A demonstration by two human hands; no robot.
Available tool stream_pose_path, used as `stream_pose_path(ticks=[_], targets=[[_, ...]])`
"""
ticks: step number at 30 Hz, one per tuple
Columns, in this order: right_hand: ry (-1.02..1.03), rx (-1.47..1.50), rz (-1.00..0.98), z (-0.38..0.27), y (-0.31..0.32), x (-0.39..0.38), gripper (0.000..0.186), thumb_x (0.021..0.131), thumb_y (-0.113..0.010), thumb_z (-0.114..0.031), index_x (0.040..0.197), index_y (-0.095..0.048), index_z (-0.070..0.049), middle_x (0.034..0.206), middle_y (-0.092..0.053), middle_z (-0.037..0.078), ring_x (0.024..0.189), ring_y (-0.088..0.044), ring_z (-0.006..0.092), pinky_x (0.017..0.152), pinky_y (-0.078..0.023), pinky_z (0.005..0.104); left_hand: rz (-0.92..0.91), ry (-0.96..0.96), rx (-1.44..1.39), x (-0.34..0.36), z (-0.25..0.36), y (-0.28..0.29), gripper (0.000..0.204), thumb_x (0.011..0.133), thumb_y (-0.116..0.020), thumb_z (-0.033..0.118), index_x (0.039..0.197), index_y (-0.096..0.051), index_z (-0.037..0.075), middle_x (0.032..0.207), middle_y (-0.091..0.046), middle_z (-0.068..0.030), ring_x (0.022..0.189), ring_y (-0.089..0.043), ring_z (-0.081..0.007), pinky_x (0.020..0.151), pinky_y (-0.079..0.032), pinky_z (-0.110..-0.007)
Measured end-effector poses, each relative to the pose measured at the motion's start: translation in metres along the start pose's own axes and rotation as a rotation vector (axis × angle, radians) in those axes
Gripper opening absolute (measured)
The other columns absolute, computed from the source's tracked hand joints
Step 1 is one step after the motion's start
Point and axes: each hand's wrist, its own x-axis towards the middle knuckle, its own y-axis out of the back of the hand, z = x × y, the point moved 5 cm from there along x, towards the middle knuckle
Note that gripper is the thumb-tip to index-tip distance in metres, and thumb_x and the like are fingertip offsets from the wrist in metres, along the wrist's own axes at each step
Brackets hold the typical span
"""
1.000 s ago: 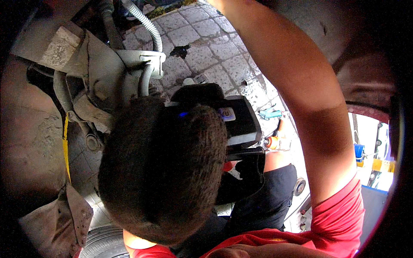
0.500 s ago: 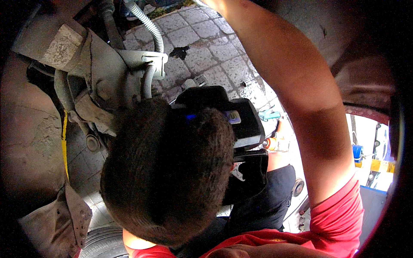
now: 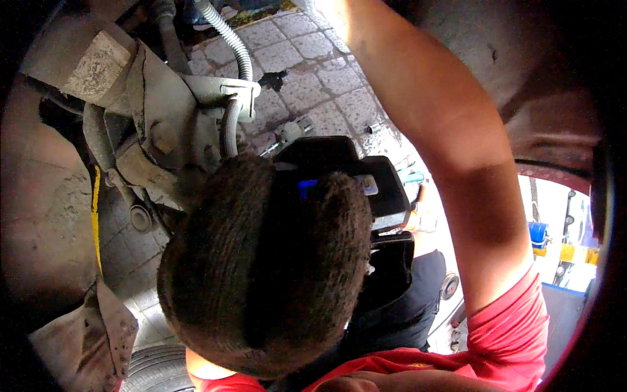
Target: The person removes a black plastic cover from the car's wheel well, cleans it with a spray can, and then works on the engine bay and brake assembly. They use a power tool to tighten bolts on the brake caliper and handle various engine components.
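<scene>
From the lower right, my right arm [image 3: 444,117], in a red sleeve [image 3: 506,320], stretches up to the top edge. Its forearm reaches the border beside the tiled floor, and the hand lies outside the picture. Only a small piece of my left arm [image 3: 206,366] shows at the lower left; that hand is hidden. A dark fuzzy rounded shape [image 3: 215,274], seemingly a person's head seen from above, fills the middle and covers much behind it. Against it sits a black headset-like device [image 3: 385,189] with a blue light. Below the device, dark shorts [image 3: 424,294] are partly visible.
Dusty metal vehicle parts [image 3: 157,130] crowd the left, with a ribbed grey hose [image 3: 232,46] passing through a bracket [image 3: 241,98]. A tyre [image 3: 157,372] lies at lower left. A yellow strap [image 3: 96,215] hangs nearby. A teal item [image 3: 413,177] rests on the tiled floor [image 3: 300,85].
The fuzzy shape and black device have shifted slightly right and downward, covering more of an orange item beside them. My right arm has barely moved.
</scene>
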Motion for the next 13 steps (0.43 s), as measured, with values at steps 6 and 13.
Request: stream_pose_path(ticks=[6, 13], targets=[[0.444, -1.188, 0.209, -0.055, 0.007, -0.038, 0.039, 0.106, -0.040, -0.029, 0.125, -0.071, -0.015, 0.125, -0.073, 0.020, 0.112, -0.073, 0.0369, 0.093, -0.059, 0.0519, 0.128, 0.059, -0.215, 0.010, -0.006, 0.003, 0.045, 0.079, -0.087, 0.032, 0.109, -0.069, 0.003, 0.097, -0.078, -0.0155, 0.080, -0.077, -0.0360, 0.076, -0.064, -0.044], [0.357, -1.598, 0.027, -0.034, -0.017, -0.010, 0.053, 0.100, -0.055, -0.047, 0.146, -0.055, -0.021, 0.154, -0.054, 0.005, 0.141, -0.048, 0.0169, 0.116, -0.042, 0.0379, 0.078, -0.020, 0.018, -0.037, -0.005, 0.002, 0.035, 0.093, -0.070, 0.027, 0.126, -0.079, 0.021, 0.126, -0.074, -0.0174, 0.113, -0.073, -0.0355, 0.099, -0.057, -0.048]])
